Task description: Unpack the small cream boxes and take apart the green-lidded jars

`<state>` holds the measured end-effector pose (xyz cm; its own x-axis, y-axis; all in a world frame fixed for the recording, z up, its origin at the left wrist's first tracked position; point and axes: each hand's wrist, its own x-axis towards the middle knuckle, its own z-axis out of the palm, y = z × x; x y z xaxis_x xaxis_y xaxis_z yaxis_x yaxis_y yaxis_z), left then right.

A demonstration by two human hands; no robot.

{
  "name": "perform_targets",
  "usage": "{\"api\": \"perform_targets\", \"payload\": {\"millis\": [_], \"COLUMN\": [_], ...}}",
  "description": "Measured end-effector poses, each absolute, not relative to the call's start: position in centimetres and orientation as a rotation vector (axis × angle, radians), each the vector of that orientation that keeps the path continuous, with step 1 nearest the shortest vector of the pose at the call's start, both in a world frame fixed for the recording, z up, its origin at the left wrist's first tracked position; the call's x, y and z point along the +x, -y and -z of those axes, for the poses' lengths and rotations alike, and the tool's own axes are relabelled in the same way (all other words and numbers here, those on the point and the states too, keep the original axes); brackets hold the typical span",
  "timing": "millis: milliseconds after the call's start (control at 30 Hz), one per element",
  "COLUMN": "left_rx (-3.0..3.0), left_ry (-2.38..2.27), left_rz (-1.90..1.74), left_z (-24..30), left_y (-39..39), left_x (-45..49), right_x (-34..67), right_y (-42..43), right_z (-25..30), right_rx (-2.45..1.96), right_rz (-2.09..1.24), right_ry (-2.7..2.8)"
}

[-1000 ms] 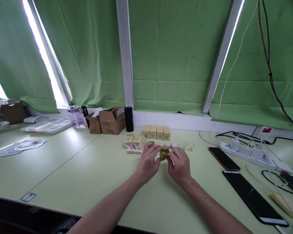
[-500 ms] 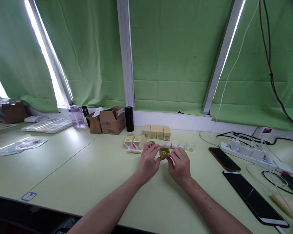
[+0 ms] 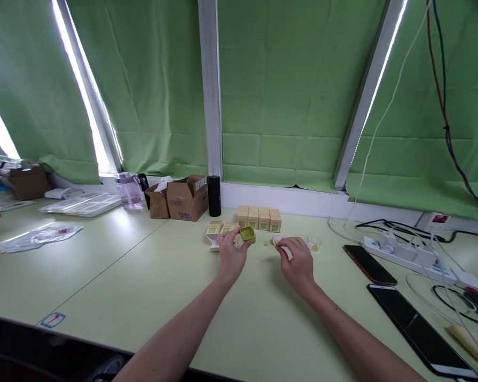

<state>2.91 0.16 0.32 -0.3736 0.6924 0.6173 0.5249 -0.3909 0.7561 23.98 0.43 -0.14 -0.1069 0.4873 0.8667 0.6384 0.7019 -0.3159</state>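
Note:
My left hand (image 3: 231, 254) holds a small green cap-like piece (image 3: 247, 234) pinched between thumb and fingers, just in front of two open beige boxes (image 3: 216, 233) lying on the table. My right hand (image 3: 298, 260) is closed in a pinch on a small pale piece (image 3: 278, 241) on the table top. A tiny yellowish bit (image 3: 266, 243) lies between the hands. Behind them stands a row of several small beige boxes with green squares (image 3: 258, 218). A clear plastic shell with a yellow dot (image 3: 313, 244) lies to the right of my right hand.
Brown cardboard boxes (image 3: 184, 198), a black cylinder (image 3: 213, 196) and a purple bottle (image 3: 128, 190) stand at the back left. Two phones (image 3: 369, 264) (image 3: 420, 331), a power strip (image 3: 398, 250) and cables lie on the right. Plastic bags (image 3: 35, 237) lie far left.
The hands have come apart. My left hand carried the green piece up and left toward the open boxes; my right hand moved right and down to a small pale piece on the table.

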Motion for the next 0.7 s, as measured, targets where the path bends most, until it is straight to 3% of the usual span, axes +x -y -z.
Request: {"api": "perform_targets", "payload": {"millis": [333,700], "left_rx": [1.528,1.521], "left_ry": [-1.592,-1.588], "left_rz": [-1.922,-1.917], "left_z": [-0.3,-0.3], "left_y": [-0.2,-0.2], "left_x": [2.6,2.7], "right_x": [19.9,18.4], "right_y": [-7.1,-8.5], "right_z": [0.4,1.8], "right_rx": [-1.335,-1.421], "right_rz": [0.224,0.313], "right_ry": [2.020,2.068]}}
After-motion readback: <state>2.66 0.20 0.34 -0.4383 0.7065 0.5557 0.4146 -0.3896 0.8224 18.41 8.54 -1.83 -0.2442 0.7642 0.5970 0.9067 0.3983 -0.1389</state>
